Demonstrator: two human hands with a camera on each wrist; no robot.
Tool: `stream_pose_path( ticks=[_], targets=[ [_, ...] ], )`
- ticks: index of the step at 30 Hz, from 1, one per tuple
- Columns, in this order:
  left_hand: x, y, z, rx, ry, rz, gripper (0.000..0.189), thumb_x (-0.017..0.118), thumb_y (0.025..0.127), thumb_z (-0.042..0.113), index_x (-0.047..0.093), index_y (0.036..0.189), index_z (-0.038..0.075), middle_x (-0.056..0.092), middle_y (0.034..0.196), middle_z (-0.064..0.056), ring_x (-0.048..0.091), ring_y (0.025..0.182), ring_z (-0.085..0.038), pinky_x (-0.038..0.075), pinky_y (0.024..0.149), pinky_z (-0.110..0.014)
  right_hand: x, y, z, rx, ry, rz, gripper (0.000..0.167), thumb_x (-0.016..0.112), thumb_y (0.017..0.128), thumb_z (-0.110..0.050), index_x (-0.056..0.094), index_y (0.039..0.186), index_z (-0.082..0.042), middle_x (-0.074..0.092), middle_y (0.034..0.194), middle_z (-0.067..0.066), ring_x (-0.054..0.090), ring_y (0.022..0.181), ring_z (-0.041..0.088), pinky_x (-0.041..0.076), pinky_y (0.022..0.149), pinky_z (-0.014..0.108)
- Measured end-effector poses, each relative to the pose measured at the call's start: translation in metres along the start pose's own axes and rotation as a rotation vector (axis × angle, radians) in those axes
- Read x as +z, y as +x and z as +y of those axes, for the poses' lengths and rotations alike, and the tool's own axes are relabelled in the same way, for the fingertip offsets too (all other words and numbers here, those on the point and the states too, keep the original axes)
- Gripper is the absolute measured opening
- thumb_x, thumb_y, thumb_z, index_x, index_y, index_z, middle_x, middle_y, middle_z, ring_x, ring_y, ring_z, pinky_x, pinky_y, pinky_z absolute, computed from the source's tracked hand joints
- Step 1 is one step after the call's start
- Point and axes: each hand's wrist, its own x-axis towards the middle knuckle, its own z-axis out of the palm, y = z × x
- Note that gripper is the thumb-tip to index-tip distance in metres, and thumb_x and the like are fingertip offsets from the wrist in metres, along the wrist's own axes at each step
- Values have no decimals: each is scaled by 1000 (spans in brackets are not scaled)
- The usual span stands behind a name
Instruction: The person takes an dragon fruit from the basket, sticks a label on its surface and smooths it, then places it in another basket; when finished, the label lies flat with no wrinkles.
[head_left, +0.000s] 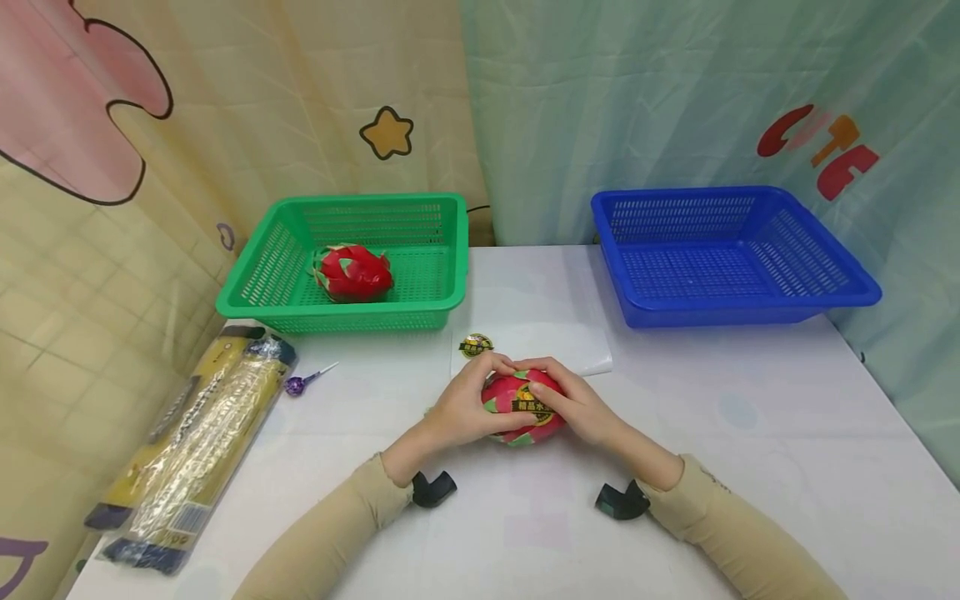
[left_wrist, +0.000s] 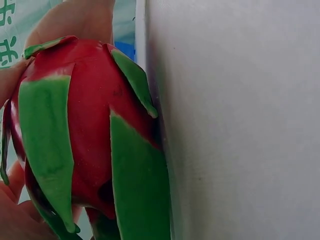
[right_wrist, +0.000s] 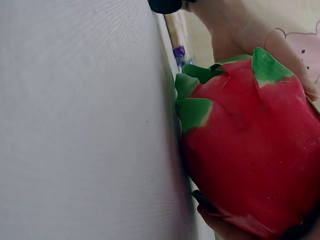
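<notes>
A red dragon fruit [head_left: 504, 390] with green scale tips rests on the white table, held between both hands. My left hand [head_left: 459, 406] wraps its fingers and thumb around the fruit's left side. From the right, my right hand [head_left: 590, 410] grips it too, its thumb lying on a black-and-gold round sticker [head_left: 534, 407] on the fruit's skin. Close up, the left wrist view shows the fruit [left_wrist: 92, 120] with long green scales. The right wrist view shows its smoother red side [right_wrist: 250, 145], with my left hand [right_wrist: 237, 32] behind it.
A second dragon fruit [head_left: 354, 273] lies in the green basket [head_left: 341, 318] at back left. The blue basket [head_left: 738, 310] stands at back right. A similar sticker [head_left: 476, 345] sits on a glossy white sheet [head_left: 551, 350]. At left are a purple lollipop [head_left: 296, 386] and plastic-wrapped packages [head_left: 206, 450].
</notes>
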Motion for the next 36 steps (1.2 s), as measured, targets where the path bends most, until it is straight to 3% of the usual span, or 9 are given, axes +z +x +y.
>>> stream_pose_path(
  ticks=[12, 17, 20, 24, 26, 30, 36],
  targets=[
    [0, 1, -4, 18, -127, -94, 49, 77, 78, 11, 41, 111, 5, 44, 124, -7, 49, 108, -19, 48, 83, -30, -1, -1, 3, -12, 4, -6, 31, 38, 102, -18, 51, 130, -13, 51, 131, 3, 50, 114, 21, 43, 92, 36],
    [-5, -3, 24, 15, -93, -101, 45, 73, 80, 5, 40, 109, -3, 43, 123, -18, 48, 109, -26, 47, 85, -30, -6, -1, 7, -47, 21, -81, 35, 29, 104, -18, 46, 134, -12, 49, 131, 6, 49, 114, 22, 42, 93, 33],
    [-8, -4, 33, 17, -94, -101, 43, 72, 80, 4, 40, 108, -4, 43, 122, -20, 48, 109, -26, 47, 85, -30, -9, -1, 9, -37, 48, -150, 36, 43, 100, -17, 40, 136, -16, 47, 130, 7, 50, 110, 24, 45, 89, 33],
    [-9, -4, 34, 16, -104, -103, 43, 72, 81, 4, 40, 108, -5, 43, 123, -20, 48, 109, -26, 47, 87, -31, -12, -2, 8, 36, 57, -199, 63, 69, 86, -17, 36, 138, -25, 47, 126, 7, 53, 105, 26, 51, 82, 36],
    [-9, -4, 35, 11, -101, -108, 43, 71, 81, 3, 40, 109, -5, 43, 123, -20, 49, 109, -26, 46, 87, -31, -14, -2, 7, 55, 63, -218, 70, 74, 82, -16, 34, 138, -26, 46, 126, 7, 54, 105, 26, 51, 81, 37],
    [-9, -3, 34, 3, -101, -121, 43, 71, 81, 4, 40, 109, -4, 42, 124, -19, 48, 111, -27, 46, 88, -31, -20, -1, 7, 54, 135, -285, 69, 71, 84, -13, 32, 140, -23, 42, 131, 9, 51, 109, 29, 51, 82, 38],
    [-2, -1, 8, 4, -97, -141, 42, 69, 84, 10, 39, 113, 2, 40, 130, -13, 41, 118, -25, 43, 92, -36, -27, 0, 11, 69, 284, -393, 67, 62, 89, -8, 26, 145, -17, 37, 135, 15, 46, 116, 32, 47, 90, 40]
  ],
)
